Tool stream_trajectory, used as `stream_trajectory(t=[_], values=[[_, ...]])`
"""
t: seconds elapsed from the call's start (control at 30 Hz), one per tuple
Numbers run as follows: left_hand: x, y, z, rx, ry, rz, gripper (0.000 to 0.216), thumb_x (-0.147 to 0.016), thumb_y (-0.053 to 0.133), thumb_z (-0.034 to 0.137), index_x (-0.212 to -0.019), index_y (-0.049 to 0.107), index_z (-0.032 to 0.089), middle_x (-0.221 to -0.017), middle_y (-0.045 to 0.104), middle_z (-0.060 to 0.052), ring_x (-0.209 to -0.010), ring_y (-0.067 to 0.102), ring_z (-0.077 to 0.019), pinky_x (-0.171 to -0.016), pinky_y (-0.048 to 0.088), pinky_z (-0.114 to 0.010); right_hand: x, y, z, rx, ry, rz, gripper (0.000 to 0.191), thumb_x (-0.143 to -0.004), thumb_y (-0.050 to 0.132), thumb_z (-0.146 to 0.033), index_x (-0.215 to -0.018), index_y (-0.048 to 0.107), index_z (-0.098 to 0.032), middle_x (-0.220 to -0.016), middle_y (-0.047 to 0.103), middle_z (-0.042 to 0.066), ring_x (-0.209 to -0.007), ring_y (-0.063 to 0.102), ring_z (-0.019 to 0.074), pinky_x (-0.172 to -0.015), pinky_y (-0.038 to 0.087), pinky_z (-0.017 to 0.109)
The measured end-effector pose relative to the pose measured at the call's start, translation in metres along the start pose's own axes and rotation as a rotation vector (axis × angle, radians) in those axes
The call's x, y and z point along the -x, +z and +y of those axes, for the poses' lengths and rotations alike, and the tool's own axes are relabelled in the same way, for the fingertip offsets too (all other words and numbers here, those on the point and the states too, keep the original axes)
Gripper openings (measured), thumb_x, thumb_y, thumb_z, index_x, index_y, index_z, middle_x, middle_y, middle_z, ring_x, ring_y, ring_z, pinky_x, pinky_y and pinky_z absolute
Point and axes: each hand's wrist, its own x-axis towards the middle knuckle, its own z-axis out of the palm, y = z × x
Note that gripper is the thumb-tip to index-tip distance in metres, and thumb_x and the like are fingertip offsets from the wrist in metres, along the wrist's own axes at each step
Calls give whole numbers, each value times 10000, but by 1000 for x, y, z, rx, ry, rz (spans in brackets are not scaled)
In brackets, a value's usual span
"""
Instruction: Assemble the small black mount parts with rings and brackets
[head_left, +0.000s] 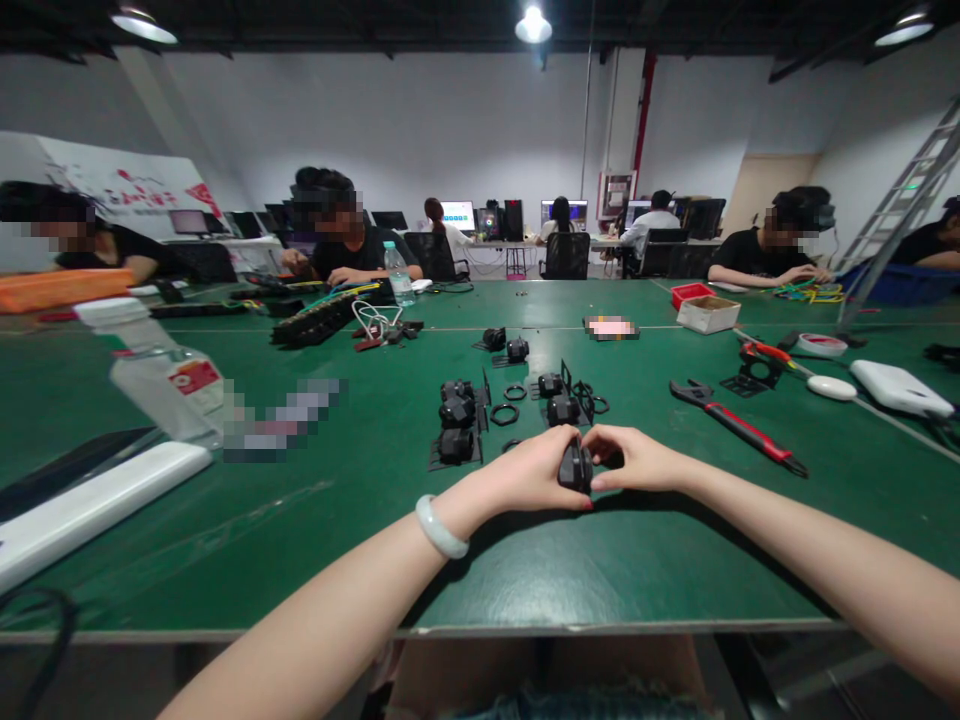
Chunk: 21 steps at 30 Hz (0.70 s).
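well inside table edge (600, 629) — hands (529, 470) (641, 458) hold black fitting (574, 468).

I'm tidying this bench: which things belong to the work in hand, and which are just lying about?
Likely part of the work:
black part between left hand and right hand
black fittings nearby
black rings
perhaps the red-handled wrench

Probably just lying about:
white-capped bottle
white box
white device at right
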Motion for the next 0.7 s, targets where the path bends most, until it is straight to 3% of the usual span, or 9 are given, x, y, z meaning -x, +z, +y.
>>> stream_trajectory(t=[0.27,0.7], values=[[1,-1,1,-1,-13,0,564,-537,636,448,-992,427,187,-871,513,-30,-761,519,-193,-630,395,-262,1,0,-2,12,-14,16,427,-579,647,-386,-914,526,-150,-840,557,27,-772,509,145,-703,414,273],[1,-2,4,1,-11,-7,566,-532,643,441,-987,428,183,-889,513,-35,-776,518,-199,-633,398,-266,-1,0,-5,9,11,24,284,-737,492,-385,-890,543,-150,-864,579,36,-789,520,148,-721,405,271]])
